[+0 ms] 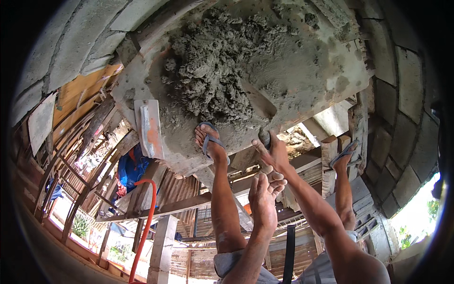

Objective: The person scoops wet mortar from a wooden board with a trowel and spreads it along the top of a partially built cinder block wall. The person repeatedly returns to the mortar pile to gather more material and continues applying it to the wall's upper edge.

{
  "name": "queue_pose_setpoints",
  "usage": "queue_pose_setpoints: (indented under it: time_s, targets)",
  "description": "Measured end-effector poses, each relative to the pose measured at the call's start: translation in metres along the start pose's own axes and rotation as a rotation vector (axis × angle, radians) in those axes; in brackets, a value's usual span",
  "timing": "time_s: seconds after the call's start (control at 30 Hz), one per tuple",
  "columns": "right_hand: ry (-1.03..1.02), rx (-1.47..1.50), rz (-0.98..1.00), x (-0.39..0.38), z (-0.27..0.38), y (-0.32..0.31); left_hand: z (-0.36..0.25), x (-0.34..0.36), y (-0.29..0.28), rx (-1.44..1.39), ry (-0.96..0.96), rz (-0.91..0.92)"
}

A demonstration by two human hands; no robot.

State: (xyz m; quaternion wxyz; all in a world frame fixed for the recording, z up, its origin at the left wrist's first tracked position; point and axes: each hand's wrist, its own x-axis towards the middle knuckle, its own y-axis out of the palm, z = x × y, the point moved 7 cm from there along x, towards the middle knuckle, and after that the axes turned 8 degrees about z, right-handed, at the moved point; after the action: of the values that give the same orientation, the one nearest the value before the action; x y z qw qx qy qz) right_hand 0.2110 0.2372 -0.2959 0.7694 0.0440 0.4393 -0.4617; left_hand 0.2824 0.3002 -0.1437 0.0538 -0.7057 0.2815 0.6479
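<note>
My right hand is closed around the dark handle of a trowel. The mortar-smeared blade points away from me and rests at the near right side of a heap of wet grey mortar. Below and just left of it, my left hand is held up in the air with its fingers apart and nothing in it. The mortar sits on a wide, cement-stained board. At the board's left edge lies a flat rectangular piece, pale with an orange-red patch.
My sandalled left foot stands on the board's near edge; my right foot is on timber at the right. Block walls rise on both sides. A red hose hangs at the left. Beams and gaps lie below the board.
</note>
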Motion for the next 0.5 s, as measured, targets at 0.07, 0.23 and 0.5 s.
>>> queue_pose_setpoints:
  time_s: [0.07, 0.23, 0.5]
  targets:
    - [0.157, 0.334, 0.156, 0.014, -0.004, 0.004, -0.002, 0.0, 0.003, -0.023, 0.046, 0.052]
    - [0.404, 0.344, 0.311, 0.013, -0.034, 0.029, -0.006, 0.001, 0.005, -0.026, 0.034, 0.032]
    - [0.378, -0.167, -0.175, -0.014, -0.048, 0.009, -0.021, -0.005, 0.004, -0.12, 0.078, 0.11]
